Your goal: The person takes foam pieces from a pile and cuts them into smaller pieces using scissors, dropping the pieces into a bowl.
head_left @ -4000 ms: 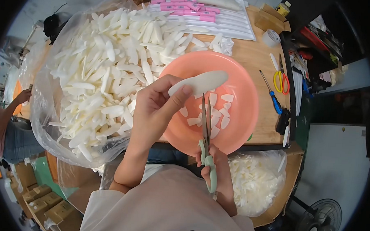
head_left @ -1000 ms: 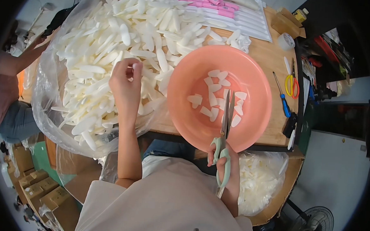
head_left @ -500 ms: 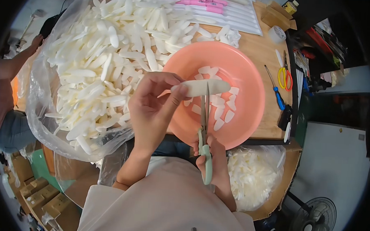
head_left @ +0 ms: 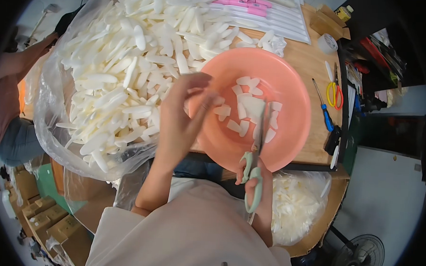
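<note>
In the head view my left hand (head_left: 180, 110) hovers over the left rim of a salmon-pink basin (head_left: 293, 79), slightly blurred, its thumb apart from the fingers with no strip visible between them. My right hand (head_left: 264, 178) grips scissors (head_left: 256, 158) with pale green handles. Their blades point up over the basin and are partly open. Several short cut white pieces (head_left: 233, 126) lie inside the basin. A larger white piece (head_left: 252, 107) is beside the blades; whether it rests on the others or is falling, I cannot tell.
A clear plastic bag (head_left: 47, 121) spills a heap of white oval strips (head_left: 116, 71) at left. Pink-handled items (head_left: 242, 3), a tape roll (head_left: 327, 43), a screwdriver (head_left: 326, 114) and orange-yellow scissors (head_left: 336, 93) lie around. A bagged box (head_left: 297, 208) stands below; another person (head_left: 14, 119) is at left.
The long white strip has left my left hand, and a larger white piece now shows in the basin area. My right hand has shifted right with the scissors. The whole view has shifted slightly.
</note>
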The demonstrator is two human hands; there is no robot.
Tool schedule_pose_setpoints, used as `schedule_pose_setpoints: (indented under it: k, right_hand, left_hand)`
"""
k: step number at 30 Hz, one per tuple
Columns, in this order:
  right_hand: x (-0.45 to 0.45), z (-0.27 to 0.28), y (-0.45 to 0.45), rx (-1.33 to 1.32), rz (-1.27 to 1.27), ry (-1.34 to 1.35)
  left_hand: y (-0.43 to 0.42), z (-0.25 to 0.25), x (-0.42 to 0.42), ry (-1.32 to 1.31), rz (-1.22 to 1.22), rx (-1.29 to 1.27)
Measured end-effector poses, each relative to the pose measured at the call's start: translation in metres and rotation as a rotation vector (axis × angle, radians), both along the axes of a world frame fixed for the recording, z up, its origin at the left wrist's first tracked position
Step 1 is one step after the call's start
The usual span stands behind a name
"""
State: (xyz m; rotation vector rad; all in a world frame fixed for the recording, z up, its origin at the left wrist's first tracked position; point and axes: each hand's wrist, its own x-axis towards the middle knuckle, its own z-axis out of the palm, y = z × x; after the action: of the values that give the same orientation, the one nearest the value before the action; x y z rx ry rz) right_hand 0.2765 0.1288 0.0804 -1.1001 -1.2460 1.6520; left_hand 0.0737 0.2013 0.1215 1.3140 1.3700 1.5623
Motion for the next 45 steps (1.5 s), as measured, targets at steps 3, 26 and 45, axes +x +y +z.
schedule_pose_setpoints:
  k: [3, 26, 45]
  right_hand:
    - [0.003, 0.0, 0.001, 0.02, -0.012, 0.022]
    - [0.004, -0.007, 0.0, -0.013, 0.062, -0.038]
    - [-0.002, 0.013, 0.005, 0.098, 0.105, -0.209]
  left_hand:
    - [0.008, -0.022, -0.04, 0.511, 0.222, -0.057]
    - [0.013, -0.025, -0.067, 0.459, 0.524, -0.181]
    - [0.008, 0.012, -0.002, -0.119, -0.249, -0.234]
